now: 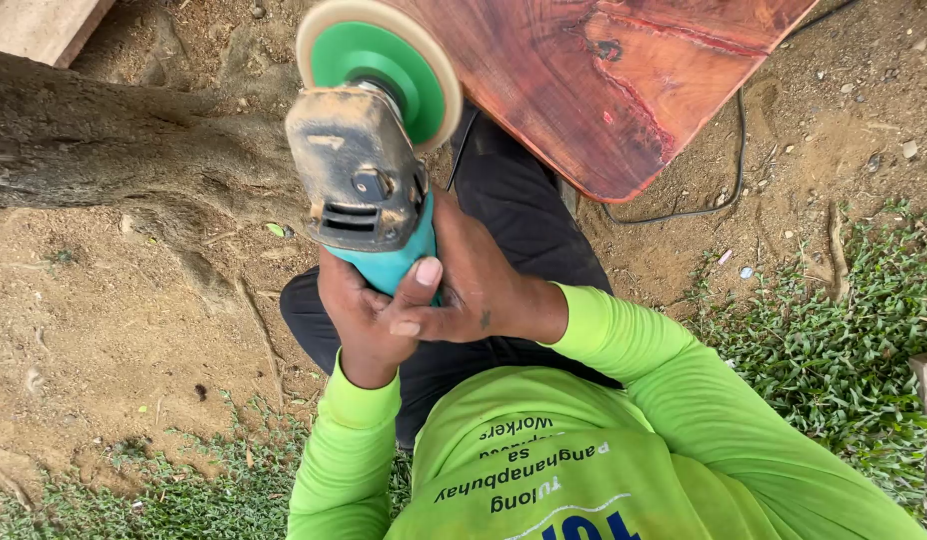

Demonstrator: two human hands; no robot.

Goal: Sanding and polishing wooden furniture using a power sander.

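Here, both hands are gripping a teal angle grinder (369, 190) at the frame's centre. The left hand (359, 320) is wrapping its fingers around the handle from below, and the right hand (464, 280) is clasping over it. Its green-backed sanding disc (379, 65) is touching the reddish wooden slab (604, 80) at upper right, above bare dirt ground (104, 330).

A teal angle grinder (369, 190) with a green-backed disc (379, 65), a reddish streaked wood slab (604, 80), neon-green sleeves (674, 370).
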